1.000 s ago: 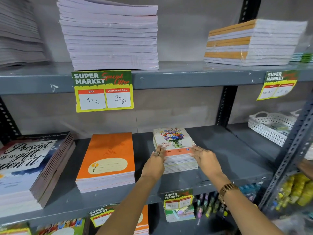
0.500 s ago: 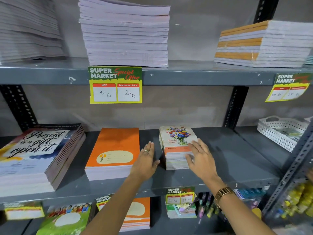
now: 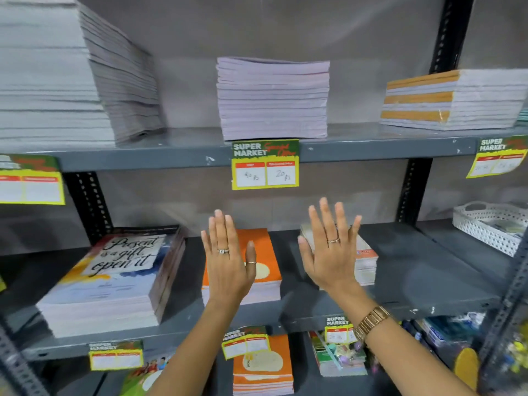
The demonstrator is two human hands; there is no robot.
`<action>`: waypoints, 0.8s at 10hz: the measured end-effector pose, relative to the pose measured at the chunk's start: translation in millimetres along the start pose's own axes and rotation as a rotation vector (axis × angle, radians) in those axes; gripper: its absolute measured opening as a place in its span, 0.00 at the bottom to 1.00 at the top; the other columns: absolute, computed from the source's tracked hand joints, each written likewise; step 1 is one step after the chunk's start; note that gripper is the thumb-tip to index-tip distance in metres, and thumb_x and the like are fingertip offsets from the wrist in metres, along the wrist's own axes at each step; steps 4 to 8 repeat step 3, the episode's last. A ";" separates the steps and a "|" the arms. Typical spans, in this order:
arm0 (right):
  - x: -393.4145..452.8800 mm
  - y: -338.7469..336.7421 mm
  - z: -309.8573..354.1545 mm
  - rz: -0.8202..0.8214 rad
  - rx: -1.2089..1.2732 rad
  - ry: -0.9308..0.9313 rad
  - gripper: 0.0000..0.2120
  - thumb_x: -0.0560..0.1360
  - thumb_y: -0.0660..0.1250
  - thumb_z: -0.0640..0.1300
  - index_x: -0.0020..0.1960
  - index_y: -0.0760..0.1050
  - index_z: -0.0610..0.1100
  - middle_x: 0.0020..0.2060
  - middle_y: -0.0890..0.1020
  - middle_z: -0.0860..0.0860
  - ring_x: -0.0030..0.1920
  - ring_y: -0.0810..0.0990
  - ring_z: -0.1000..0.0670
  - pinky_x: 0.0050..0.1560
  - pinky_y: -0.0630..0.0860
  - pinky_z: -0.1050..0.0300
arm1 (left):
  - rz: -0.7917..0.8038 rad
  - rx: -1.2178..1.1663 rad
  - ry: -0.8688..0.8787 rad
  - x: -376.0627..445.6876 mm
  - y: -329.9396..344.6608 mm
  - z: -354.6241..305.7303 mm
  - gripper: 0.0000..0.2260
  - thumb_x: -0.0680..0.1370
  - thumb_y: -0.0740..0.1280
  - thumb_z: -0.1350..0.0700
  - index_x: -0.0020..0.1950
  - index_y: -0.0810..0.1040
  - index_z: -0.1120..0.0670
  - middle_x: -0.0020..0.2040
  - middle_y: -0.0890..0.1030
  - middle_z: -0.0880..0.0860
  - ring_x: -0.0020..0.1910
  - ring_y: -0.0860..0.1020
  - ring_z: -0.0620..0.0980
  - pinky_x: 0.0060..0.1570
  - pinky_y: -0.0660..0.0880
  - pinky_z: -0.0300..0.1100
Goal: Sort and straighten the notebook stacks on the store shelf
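Both hands are raised flat with fingers spread, holding nothing. The left hand (image 3: 228, 261) is in front of the orange stack (image 3: 257, 270), the right hand (image 3: 328, 250) in front of the floral stack (image 3: 364, 262); both stacks sit on the middle shelf (image 3: 414, 275).

Both the left hand (image 3: 228, 264) and right hand (image 3: 328, 252) are raised flat with fingers spread, holding nothing, in front of the orange notebook stack (image 3: 265, 270) and the small notebook stack (image 3: 365, 261) on the middle shelf (image 3: 414, 278).
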State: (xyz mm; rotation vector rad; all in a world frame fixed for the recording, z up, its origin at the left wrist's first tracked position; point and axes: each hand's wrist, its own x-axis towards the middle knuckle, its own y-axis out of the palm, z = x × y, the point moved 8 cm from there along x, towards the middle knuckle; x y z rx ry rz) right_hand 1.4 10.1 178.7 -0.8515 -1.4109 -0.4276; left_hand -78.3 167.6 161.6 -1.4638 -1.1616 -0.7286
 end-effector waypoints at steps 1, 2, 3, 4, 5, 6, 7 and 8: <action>32.9 -12.6 21.9 -0.020 -0.028 0.077 0.28 0.77 0.53 0.53 0.73 0.53 0.42 0.76 0.35 0.55 0.76 0.34 0.52 0.74 0.33 0.47 | -0.077 0.006 0.050 21.9 -34.4 8.5 0.26 0.80 0.49 0.47 0.72 0.51 0.63 0.74 0.53 0.63 0.75 0.35 0.46 0.74 0.39 0.46; 62.4 -21.0 38.6 -0.026 -0.010 0.156 0.31 0.77 0.53 0.54 0.75 0.48 0.43 0.77 0.48 0.44 0.75 0.32 0.53 0.74 0.30 0.49 | -0.124 -0.017 0.104 46.0 -60.6 12.3 0.29 0.78 0.54 0.50 0.74 0.48 0.60 0.75 0.48 0.59 0.74 0.34 0.44 0.74 0.37 0.46; 88.9 -16.6 49.6 0.031 -0.020 0.163 0.34 0.77 0.52 0.55 0.76 0.39 0.46 0.76 0.42 0.46 0.73 0.27 0.55 0.72 0.26 0.52 | -0.150 -0.025 0.081 75.7 -80.2 18.8 0.28 0.77 0.55 0.52 0.71 0.51 0.65 0.72 0.55 0.65 0.76 0.39 0.51 0.74 0.39 0.48; 88.9 -16.6 49.6 0.031 -0.020 0.163 0.34 0.77 0.52 0.55 0.76 0.39 0.46 0.76 0.42 0.46 0.73 0.27 0.55 0.72 0.26 0.52 | -0.150 -0.025 0.081 75.7 -80.2 18.8 0.28 0.77 0.55 0.52 0.71 0.51 0.65 0.72 0.55 0.65 0.76 0.39 0.51 0.74 0.39 0.48; 88.9 -16.6 49.6 0.031 -0.020 0.163 0.34 0.77 0.52 0.55 0.76 0.39 0.46 0.76 0.42 0.46 0.73 0.27 0.55 0.72 0.26 0.52 | -0.150 -0.025 0.081 75.7 -80.2 18.8 0.28 0.77 0.55 0.52 0.71 0.51 0.65 0.72 0.55 0.65 0.76 0.39 0.51 0.74 0.39 0.48; 88.9 -16.6 49.6 0.031 -0.020 0.163 0.34 0.77 0.52 0.55 0.76 0.39 0.46 0.76 0.42 0.46 0.73 0.27 0.55 0.72 0.26 0.52 | -0.150 -0.025 0.081 75.7 -80.2 18.8 0.28 0.77 0.55 0.52 0.71 0.51 0.65 0.72 0.55 0.65 0.76 0.39 0.51 0.74 0.39 0.48; 88.9 -16.6 49.6 0.031 -0.020 0.163 0.34 0.77 0.52 0.55 0.76 0.39 0.46 0.76 0.42 0.46 0.73 0.27 0.55 0.72 0.26 0.52 | -0.150 -0.025 0.081 75.7 -80.2 18.8 0.28 0.77 0.55 0.52 0.71 0.51 0.65 0.72 0.55 0.65 0.76 0.39 0.51 0.74 0.39 0.48; 88.9 -16.6 49.6 0.031 -0.020 0.163 0.34 0.77 0.52 0.55 0.76 0.39 0.46 0.76 0.42 0.46 0.73 0.27 0.55 0.72 0.26 0.52 | -0.150 -0.025 0.081 75.7 -80.2 18.8 0.28 0.77 0.55 0.52 0.71 0.51 0.65 0.72 0.55 0.65 0.76 0.39 0.51 0.74 0.39 0.48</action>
